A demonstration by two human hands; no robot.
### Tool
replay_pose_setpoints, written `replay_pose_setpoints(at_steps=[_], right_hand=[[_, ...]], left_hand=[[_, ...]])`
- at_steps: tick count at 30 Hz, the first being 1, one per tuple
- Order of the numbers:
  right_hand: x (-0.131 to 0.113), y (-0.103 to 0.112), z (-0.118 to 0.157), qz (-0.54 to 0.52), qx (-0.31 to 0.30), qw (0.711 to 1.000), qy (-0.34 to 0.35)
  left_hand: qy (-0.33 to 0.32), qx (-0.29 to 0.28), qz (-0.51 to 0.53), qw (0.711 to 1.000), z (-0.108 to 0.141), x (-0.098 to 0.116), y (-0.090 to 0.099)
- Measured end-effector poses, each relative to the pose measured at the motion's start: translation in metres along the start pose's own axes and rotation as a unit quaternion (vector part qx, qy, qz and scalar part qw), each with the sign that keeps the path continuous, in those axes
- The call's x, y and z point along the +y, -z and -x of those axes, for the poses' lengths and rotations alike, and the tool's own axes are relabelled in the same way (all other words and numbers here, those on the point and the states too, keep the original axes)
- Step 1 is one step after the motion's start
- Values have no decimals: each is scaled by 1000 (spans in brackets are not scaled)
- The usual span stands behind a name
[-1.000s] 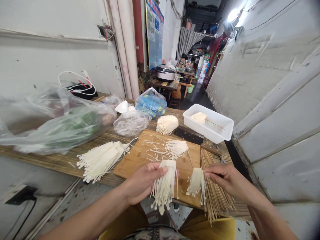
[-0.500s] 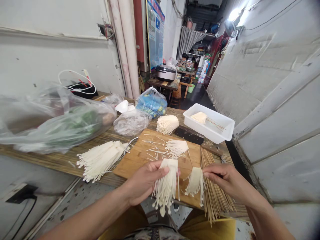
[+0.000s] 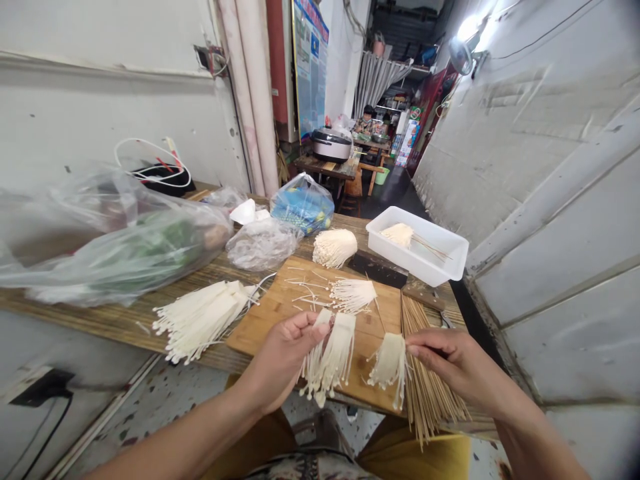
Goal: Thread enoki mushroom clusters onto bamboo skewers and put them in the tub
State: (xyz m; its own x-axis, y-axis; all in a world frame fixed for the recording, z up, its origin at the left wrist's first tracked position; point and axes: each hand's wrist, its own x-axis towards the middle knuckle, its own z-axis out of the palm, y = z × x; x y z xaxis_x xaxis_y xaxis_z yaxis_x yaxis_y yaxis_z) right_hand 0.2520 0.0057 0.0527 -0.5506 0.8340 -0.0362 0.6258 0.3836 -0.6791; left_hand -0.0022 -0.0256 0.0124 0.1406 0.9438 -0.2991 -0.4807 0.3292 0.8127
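My left hand [image 3: 287, 360] pinches a bunch of enoki mushrooms [image 3: 337, 350] by the cut end, parted into two strands with the caps hanging down. Between its fingertips my right hand [image 3: 447, 363] holds a smaller enoki piece [image 3: 390, 357] at its upper corner; whether a skewer runs through it is unclear. Both hands are over the near part of a wooden cutting board [image 3: 295, 293]. Another fanned enoki piece [image 3: 354, 295] lies on the board with loose strands. Bamboo skewers [image 3: 433, 393] lie below my right hand.
A larger enoki pile [image 3: 203, 317] lies left of the board, an enoki bundle [image 3: 335, 248] behind it. A knife [image 3: 379, 271] rests at the board's far edge. A white tray [image 3: 440, 263] holds skewered enoki. Plastic bags [image 3: 265, 241] sit at the back left; a person [image 3: 367, 120] is far off.
The bunch in my left hand has parted into two strands, and its caps hang slightly higher. My left fingers have shifted a little up and left. My right hand has barely moved.
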Motion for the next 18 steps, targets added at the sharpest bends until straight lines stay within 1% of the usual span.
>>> replay_pose_setpoints(at_steps=[9,18], right_hand=[[3,1,3,0,3,1000,2],[6,0,2,2,11,1000,12]], left_hand=[[14,-31,44,998,-1,-4,3],[36,-21,60,997,-1,-2,2]])
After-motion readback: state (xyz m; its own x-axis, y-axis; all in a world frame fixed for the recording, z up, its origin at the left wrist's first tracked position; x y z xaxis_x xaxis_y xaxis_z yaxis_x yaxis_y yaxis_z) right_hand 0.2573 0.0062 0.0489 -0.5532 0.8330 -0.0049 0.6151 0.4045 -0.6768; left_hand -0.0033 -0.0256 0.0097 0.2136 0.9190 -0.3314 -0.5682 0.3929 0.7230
